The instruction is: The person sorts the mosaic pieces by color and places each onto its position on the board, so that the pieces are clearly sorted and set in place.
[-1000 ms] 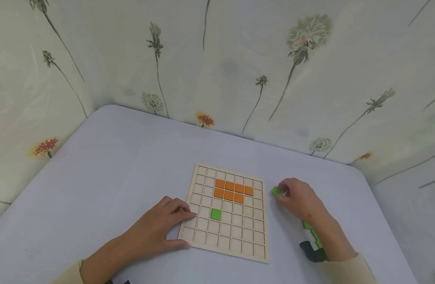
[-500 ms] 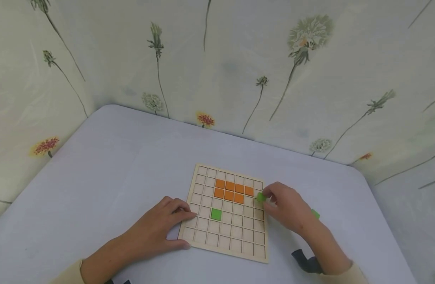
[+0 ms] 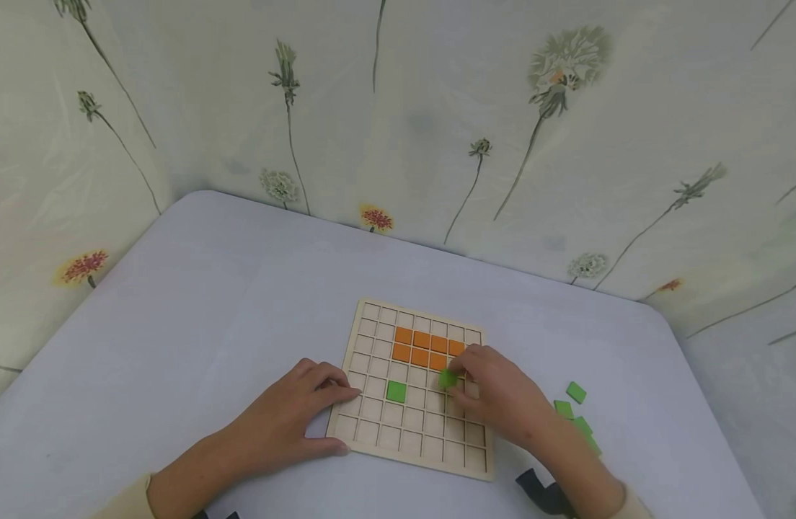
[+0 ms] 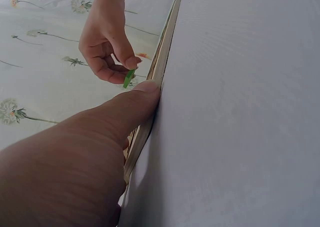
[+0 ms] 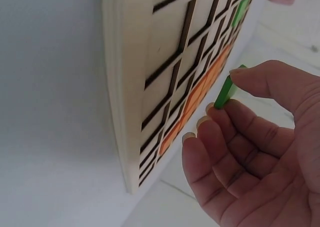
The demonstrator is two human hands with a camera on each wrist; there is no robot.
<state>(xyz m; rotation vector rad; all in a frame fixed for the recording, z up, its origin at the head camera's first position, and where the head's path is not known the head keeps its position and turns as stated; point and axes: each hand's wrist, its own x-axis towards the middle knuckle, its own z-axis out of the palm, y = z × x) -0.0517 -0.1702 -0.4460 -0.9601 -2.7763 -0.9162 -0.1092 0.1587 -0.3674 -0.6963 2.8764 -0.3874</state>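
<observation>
A pale wooden grid board point(image 3: 424, 466) lies flat on the white table. Two rows of orange tiles point(image 3: 421, 339) fill cells in its upper part, and one green tile point(image 3: 396, 391) sits in a cell lower and to the left. Over the board's right side, my right hand point(image 3: 502, 396) pinches another green tile point(image 5: 226, 91) between thumb and fingertip, tilted above the cells in the right wrist view. My left hand point(image 3: 284, 414) rests at the board's left edge with its fingers relaxed; its thumb point(image 4: 145, 89) touches the edge near the front corner.
Several loose green tiles point(image 3: 576, 392) lie on the table to the right of the board, partly behind my right forearm. A dark curved object point(image 3: 533, 489) shows beside my right wrist. Behind the table point(image 3: 294, 274) hangs a flower-patterned wall covering point(image 3: 424, 130).
My right hand has carried the green tile leftward from beside the board to over its right-hand cells. More loose green tiles now show. My left hand stays put.
</observation>
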